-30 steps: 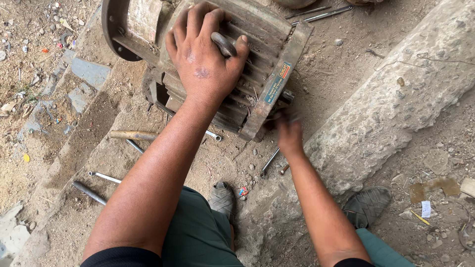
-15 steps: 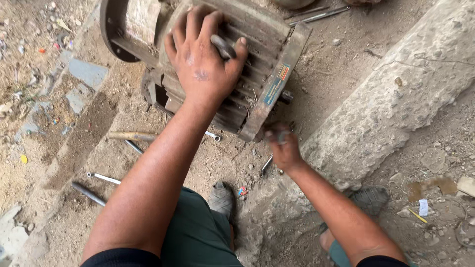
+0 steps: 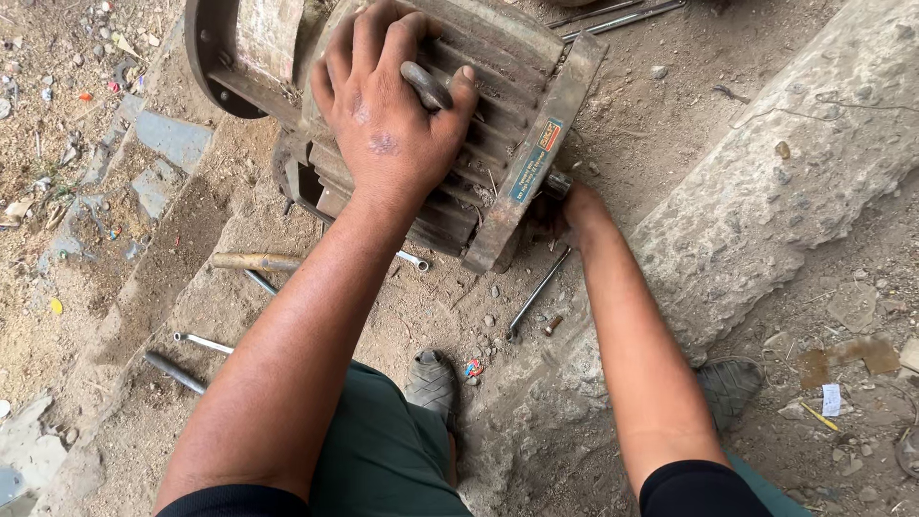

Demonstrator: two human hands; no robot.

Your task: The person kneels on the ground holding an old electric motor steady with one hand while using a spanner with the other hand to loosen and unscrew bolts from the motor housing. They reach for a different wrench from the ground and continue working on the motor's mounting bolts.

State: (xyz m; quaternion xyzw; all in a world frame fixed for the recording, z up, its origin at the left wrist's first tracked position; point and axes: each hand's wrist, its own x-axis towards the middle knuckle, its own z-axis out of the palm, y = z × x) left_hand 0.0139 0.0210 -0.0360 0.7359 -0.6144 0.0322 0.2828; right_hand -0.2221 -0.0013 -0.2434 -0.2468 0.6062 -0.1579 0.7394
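The left hand (image 3: 388,129) lies spread on top of a rusty finned electric motor (image 3: 479,124) on the dirt ground (image 3: 670,105), its fingers (image 3: 369,38) apart over the ribs and the thumb hooked round the lifting eye (image 3: 424,84). The right hand (image 3: 577,206) reaches the flange bolt (image 3: 556,182) below that thumb; whether its fingers grip cannot be told. The work appears to be loosening the end cover; a steady hold seems needed. A thin rod (image 3: 538,292) lies just beneath.
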